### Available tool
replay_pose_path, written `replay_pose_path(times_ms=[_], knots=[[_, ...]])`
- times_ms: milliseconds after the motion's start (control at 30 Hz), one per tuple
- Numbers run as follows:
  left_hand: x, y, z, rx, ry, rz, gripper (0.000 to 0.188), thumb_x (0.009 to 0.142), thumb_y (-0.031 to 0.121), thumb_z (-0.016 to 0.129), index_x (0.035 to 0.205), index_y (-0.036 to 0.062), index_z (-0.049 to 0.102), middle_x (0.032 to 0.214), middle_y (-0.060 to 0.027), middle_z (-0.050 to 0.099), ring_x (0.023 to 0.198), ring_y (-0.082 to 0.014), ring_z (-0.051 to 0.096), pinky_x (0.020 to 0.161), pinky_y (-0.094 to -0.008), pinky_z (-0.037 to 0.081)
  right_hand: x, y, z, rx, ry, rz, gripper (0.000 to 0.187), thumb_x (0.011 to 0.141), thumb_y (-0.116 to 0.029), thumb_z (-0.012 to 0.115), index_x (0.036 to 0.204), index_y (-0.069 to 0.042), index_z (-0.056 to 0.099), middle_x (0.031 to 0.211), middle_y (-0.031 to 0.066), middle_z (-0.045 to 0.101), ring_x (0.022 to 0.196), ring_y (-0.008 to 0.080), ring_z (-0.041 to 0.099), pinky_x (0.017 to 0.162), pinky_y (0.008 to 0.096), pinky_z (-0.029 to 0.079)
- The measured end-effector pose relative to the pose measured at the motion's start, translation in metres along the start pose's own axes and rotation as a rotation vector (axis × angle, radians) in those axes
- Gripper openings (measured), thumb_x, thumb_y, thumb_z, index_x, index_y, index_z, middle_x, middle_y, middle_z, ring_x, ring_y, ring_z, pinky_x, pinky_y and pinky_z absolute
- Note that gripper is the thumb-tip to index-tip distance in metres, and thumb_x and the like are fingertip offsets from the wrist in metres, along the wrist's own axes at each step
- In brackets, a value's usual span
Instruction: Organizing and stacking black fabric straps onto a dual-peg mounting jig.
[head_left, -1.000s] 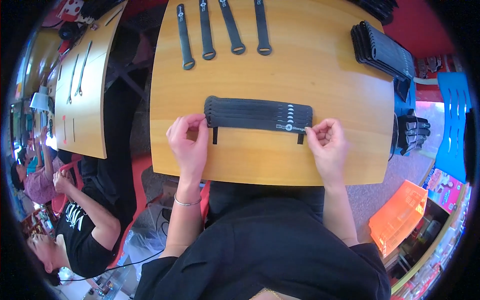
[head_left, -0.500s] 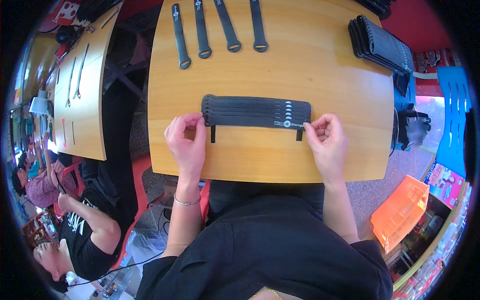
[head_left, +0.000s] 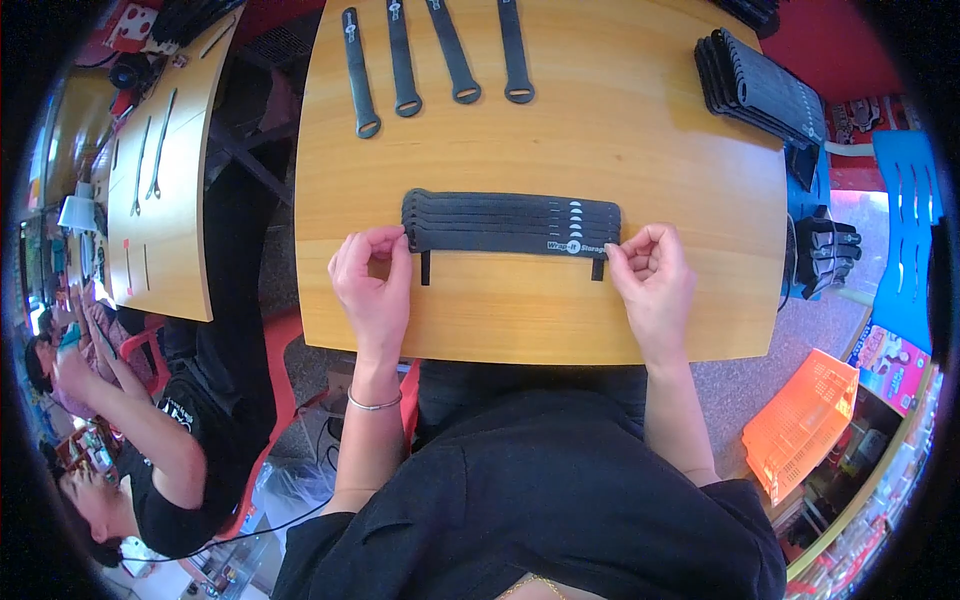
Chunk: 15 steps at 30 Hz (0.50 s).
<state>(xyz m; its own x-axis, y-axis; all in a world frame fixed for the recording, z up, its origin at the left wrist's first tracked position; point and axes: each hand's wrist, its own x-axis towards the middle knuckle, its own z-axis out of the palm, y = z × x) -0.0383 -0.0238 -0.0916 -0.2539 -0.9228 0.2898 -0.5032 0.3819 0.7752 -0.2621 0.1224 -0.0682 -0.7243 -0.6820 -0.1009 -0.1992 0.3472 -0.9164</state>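
Note:
Several black fabric straps (head_left: 490, 212) lie overlapped in a stepped row near the middle of the table. The nearest one, a black storage strap (head_left: 480, 241), has white lettering at its right end. My left hand (head_left: 370, 290) pinches the left end of this strap between thumb and fingertips. At its other end, my right hand (head_left: 653, 285) holds the lower corner in the same kind of pinch. Two short black tabs, a left tab (head_left: 426, 268) and a right tab (head_left: 597, 270), stick out from under the near edge.
Several single black straps with looped ends (head_left: 454, 60) lie at the table's far side. A pile of black straps (head_left: 765, 90) sits at the far right corner. An orange basket (head_left: 800, 425) stands right of the table. To the left, a co-worker (head_left: 170, 460) sits by another table (head_left: 180, 200).
My hands and the row of straps stay put. At the left, the co-worker's arm has swung up and away. A black bundle beyond the table's right edge has turned or shifted.

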Motion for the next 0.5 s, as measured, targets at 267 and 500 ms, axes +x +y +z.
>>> replay_pose_path(times_ms=[267,500], knots=[[-0.0008,0.0012,-0.0021,0.012,-0.002,-0.011,0.009,0.075,-0.003,0.067,0.081,0.0033,0.064,0.069,-0.0048,0.059,0.064,-0.0169,0.057,0.065,-0.0287,0.043,-0.0005,0.0021,0.0018,-0.024,-0.002,0.001,0.021,0.08,-0.002,0.07,0.086,-0.002,0.049,0.071,0.0017,0.058,0.059,0.005,0.057,0.052,0.0207,0.047],[-0.0003,0.0025,-0.0012,0.001,0.004,-0.002,0.008,0.075,-0.003,0.067,0.08,0.0022,0.063,0.068,-0.0056,0.059,0.063,-0.0167,0.057,0.063,-0.0282,0.044,-0.0009,0.0008,0.0014,-0.015,0.006,0.005,0.02,0.081,-0.002,0.07,0.086,-0.003,0.05,0.071,0.0017,0.058,0.059,0.0053,0.057,0.052,0.0211,0.047]])
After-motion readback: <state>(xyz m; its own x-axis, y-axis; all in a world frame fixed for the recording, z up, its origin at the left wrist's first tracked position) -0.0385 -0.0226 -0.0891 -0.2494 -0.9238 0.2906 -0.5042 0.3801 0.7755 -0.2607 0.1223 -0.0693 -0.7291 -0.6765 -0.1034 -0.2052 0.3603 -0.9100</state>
